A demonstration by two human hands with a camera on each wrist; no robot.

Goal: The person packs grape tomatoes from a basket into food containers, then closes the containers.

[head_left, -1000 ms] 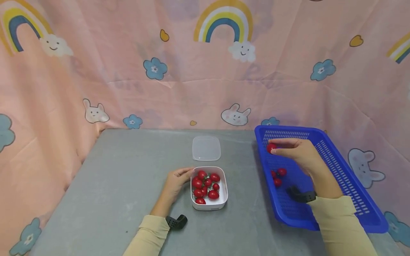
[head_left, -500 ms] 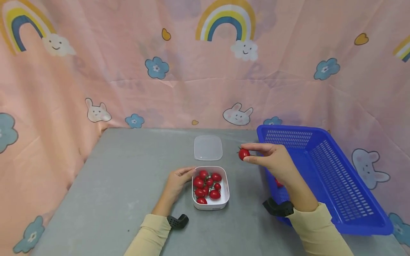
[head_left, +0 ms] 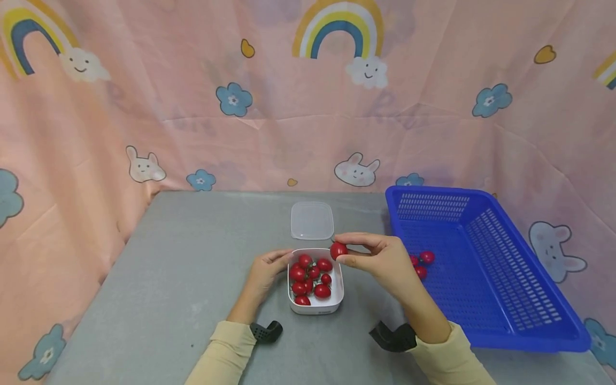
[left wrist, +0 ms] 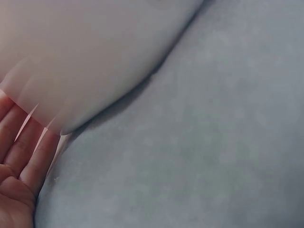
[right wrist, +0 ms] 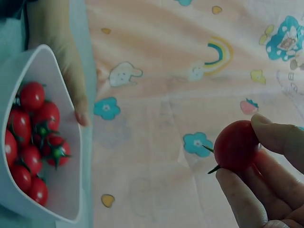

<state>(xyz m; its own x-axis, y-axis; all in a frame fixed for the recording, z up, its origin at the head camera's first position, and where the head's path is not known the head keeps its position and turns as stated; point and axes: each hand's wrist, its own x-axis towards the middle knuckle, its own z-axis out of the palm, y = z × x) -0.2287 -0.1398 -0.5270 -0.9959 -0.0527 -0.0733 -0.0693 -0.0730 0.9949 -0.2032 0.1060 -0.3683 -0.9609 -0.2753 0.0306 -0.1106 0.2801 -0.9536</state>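
Observation:
Between thumb and fingertips, my right hand (head_left: 387, 262) pinches one red cherry tomato (right wrist: 237, 145) with green stem bits, held over the far right corner of a white square container (head_left: 340, 291). Inside the container lie several cherry tomatoes (head_left: 322, 291), mostly toward its left side. My left hand (head_left: 266, 275) touches the container's left side near the back corner. In the left wrist view its fingers (left wrist: 38, 159) lie fairly straight against the outer wall, their tips hidden by it.
A clear square lid (head_left: 312, 221) lies on the grey table (head_left: 192, 256) behind the container. To the right stands a blue perforated basket (head_left: 481, 267) with a few cherry tomatoes (head_left: 426, 258) at its left side. A pink patterned cloth (head_left: 269, 144) hangs behind.
My right hand has carried the cherry tomato left, out of the blue basket and across the table to the container's corner. The left hand has stayed at the container.

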